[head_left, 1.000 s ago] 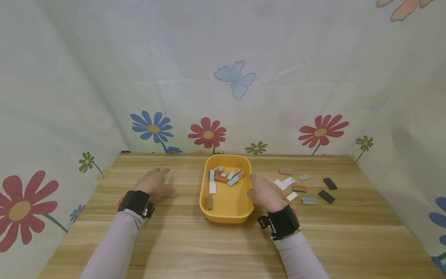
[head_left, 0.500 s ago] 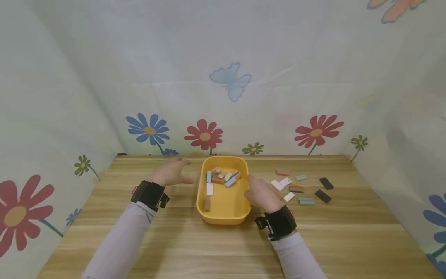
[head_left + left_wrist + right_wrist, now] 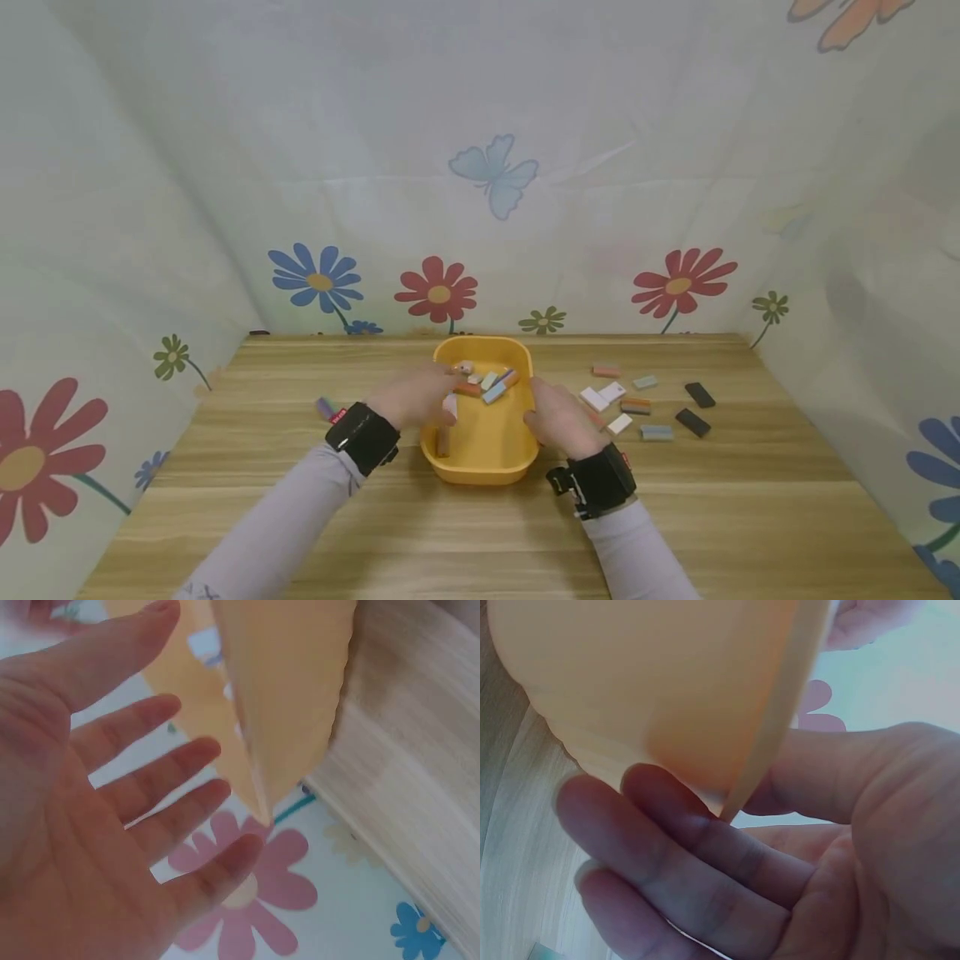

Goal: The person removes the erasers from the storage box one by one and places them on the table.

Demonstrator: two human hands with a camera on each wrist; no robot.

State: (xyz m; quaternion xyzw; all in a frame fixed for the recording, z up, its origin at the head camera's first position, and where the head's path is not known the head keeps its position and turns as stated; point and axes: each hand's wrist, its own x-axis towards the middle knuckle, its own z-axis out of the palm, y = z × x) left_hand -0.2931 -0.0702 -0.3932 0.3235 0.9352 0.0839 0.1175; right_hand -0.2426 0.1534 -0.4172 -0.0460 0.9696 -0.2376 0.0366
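Note:
A yellow plastic bin stands on the wooden table with several small coloured blocks inside. My right hand holds its right wall; in the right wrist view the thumb lies on the inner side of the rim and the fingers on the outer side. My left hand hovers over the bin's left rim and hides part of it. Its fingers are spread beside the bin wall, holding nothing. Among the blocks are a blue-and-orange one, a brown one and a red-orange one.
Right of the bin lie several more blocks, among them two black ones, white ones and a grey-blue one. A purple block lies on the left of the table. A flowered curtain surrounds the table's back and sides.
My left hand has moved right, from the table to over the bin's left rim, uncovering the purple block. My right hand has stayed at the bin's right wall.

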